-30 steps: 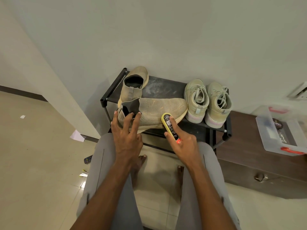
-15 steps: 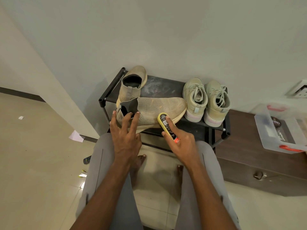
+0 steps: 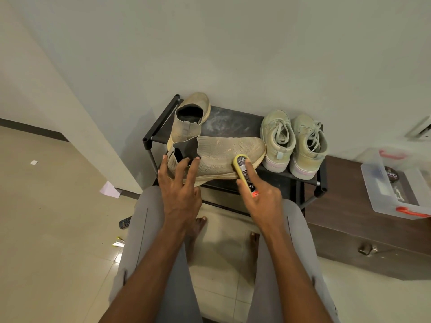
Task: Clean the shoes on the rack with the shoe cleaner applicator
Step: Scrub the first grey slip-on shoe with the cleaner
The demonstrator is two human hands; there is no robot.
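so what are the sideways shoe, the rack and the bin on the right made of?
Sideways shoe: beige knit fabric, matte, with visible mesh weave; the sole looks like rubber. Rack: black tube frame, probably metal, around a dark, scuffed shelf, material unclear. Bin: clear plastic, see-through walls, with red clips.

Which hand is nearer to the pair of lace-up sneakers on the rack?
The right hand. It grips the applicator at the knit shoe's toe end, beside the lace-up sneakers. The left hand rests on that shoe's heel end, farther away.
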